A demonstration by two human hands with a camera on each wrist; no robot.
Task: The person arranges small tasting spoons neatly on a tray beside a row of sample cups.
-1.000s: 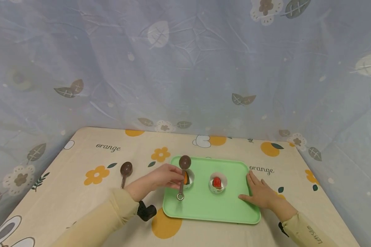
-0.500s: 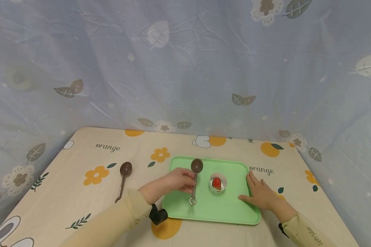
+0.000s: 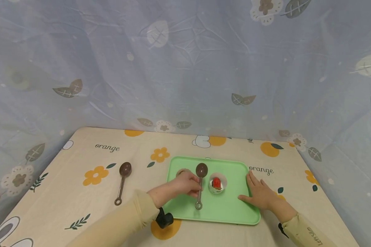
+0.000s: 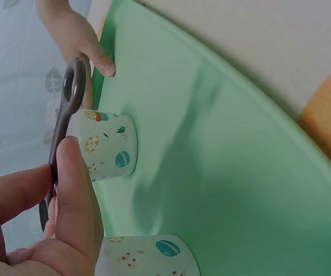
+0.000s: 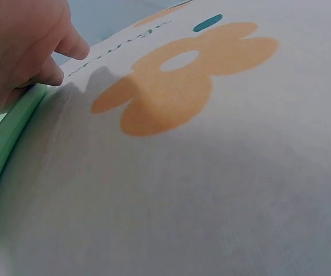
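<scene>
My left hand pinches the handle of a brown measuring spoon between thumb and fingers, over the green tray. Its bowl points away from me and the ringed handle end towards me; its shadow falls on the tray in the left wrist view. Just right of the spoon stands a small patterned paper cup with a red piece inside. A second paper cup is mostly hidden behind my left hand in the head view. My right hand rests with spread fingers on the tray's right rim.
Another brown measuring spoon lies on the patterned tablecloth left of the tray. A pale curtain hangs behind and beside the table.
My left hand has carried the spoon to the right and slightly towards me, from over the left cup to beside the right cup. My right hand has stayed on the tray rim.
</scene>
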